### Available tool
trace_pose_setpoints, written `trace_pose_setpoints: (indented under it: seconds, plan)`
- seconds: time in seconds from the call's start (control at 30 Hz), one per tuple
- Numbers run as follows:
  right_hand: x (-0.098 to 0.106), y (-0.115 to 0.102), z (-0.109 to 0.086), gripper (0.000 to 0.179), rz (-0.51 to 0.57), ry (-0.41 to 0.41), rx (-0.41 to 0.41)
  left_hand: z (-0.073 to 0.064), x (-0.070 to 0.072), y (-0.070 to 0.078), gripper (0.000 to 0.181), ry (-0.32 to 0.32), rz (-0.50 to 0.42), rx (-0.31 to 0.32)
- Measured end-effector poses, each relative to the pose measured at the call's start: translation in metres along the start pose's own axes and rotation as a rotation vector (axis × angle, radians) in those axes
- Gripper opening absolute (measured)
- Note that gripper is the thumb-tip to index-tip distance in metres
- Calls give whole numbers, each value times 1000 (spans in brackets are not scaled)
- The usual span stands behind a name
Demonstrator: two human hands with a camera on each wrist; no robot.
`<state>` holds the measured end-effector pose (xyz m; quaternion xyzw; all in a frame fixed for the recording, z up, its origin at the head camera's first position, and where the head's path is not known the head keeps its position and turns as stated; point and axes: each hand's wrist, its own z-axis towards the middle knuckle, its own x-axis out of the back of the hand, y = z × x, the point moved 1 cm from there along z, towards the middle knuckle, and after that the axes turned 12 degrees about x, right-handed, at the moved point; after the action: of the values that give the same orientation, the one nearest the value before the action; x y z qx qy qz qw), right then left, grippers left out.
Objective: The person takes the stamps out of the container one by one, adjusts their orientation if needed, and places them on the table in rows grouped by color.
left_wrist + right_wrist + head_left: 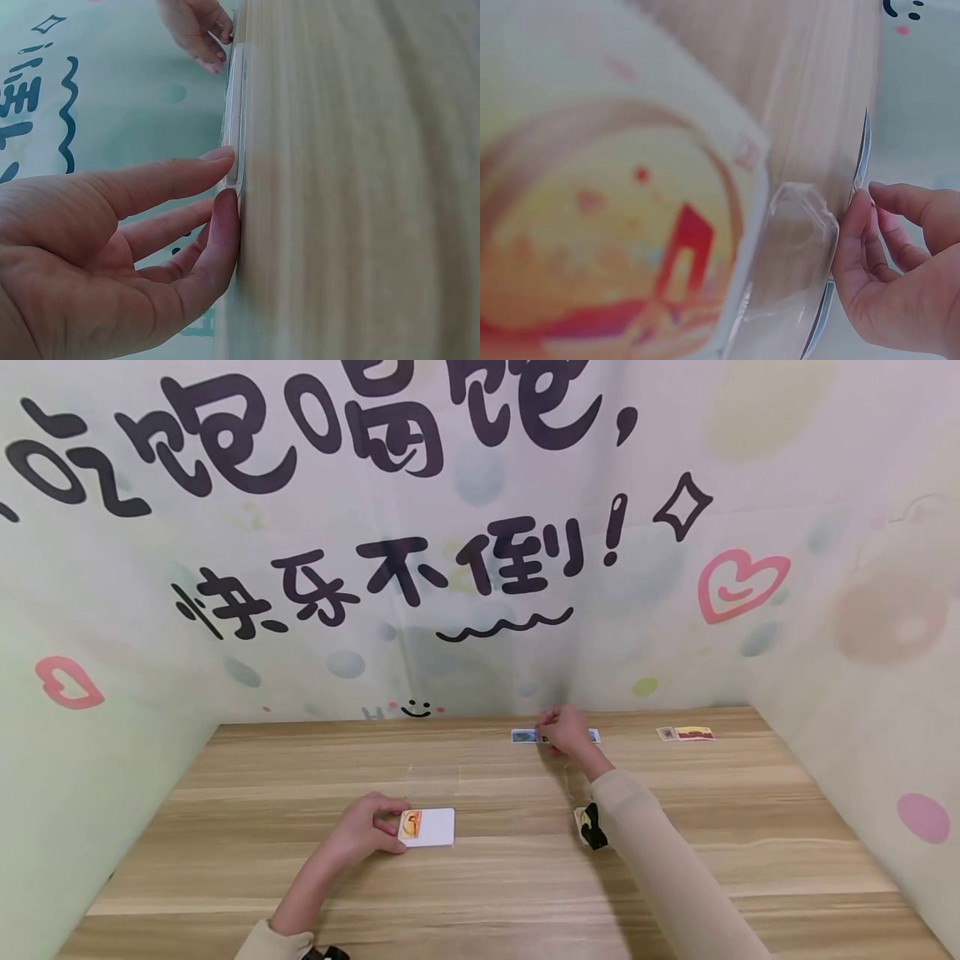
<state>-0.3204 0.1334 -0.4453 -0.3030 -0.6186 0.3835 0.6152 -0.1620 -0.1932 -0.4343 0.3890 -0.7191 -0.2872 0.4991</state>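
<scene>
At 11 o'clock your L hand grips the white card w/ orange pic, thumb & index round its near-side edge; farther, approx 1, your R hand pinches the blue card strip, fingertips narrow; at its 3, red-yellow strip.

Head camera looks forward and down across the surface; close, sideways-turned wrist views both include the right grip.

Soft, fairly even light, nearest card blurry in right-wrist view
</scene>
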Motion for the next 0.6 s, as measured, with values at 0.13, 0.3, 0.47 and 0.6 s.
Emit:
trace_pose_setpoints:
  seconds: [0.13,0.3,0.47,0.6]
  plan:
    - [1,0,1,5,-3,-2,-8,-1,0,1,55,1,5,-4]
    - [3,-1,0,7,5,0,3,-1,1,0,54,-2,8,-12]
    - [4,-2,-3,7,20,6,25,-1,1,0,54,-10,5,-19]
    - [4,-2,-5,8,37,5,37,-1,1,0,54,-13,5,-19]
